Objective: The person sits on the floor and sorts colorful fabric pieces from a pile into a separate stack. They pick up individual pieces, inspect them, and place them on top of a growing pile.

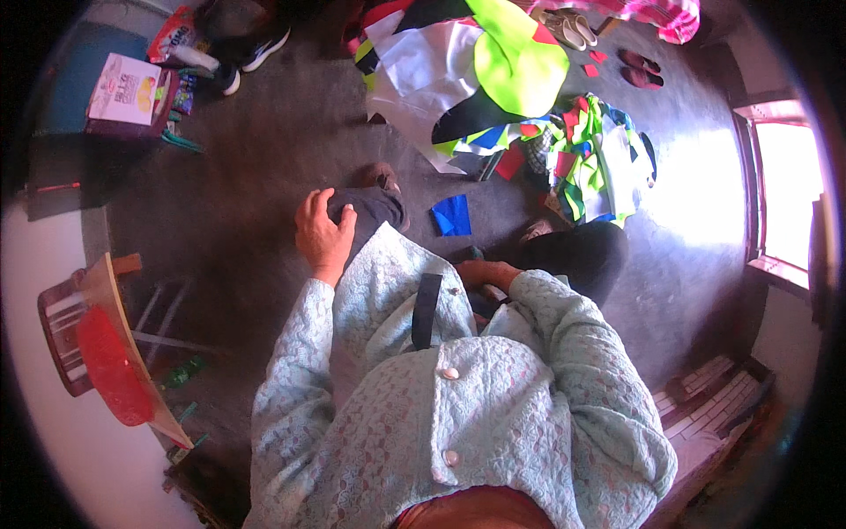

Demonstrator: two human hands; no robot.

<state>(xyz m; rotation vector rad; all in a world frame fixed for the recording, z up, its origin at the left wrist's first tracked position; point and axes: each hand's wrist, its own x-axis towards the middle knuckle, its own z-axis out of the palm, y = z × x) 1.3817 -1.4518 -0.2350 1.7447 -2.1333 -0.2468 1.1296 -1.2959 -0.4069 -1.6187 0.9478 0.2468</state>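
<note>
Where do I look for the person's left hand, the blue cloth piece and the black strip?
Left hand (323, 236): head view, back of the hand.
Blue cloth piece (452, 217): head view, its middle.
Black strip (426, 310): head view, midway along its length.

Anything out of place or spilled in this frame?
A blue scrap lies alone on the floor, apart from the fabric heap, and small red scraps lie near the maroon shoes; they look stray.

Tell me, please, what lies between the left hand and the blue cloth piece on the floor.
The head view shows the dark trouser leg, then a strip of floor, between the left hand and the blue cloth piece.
</note>
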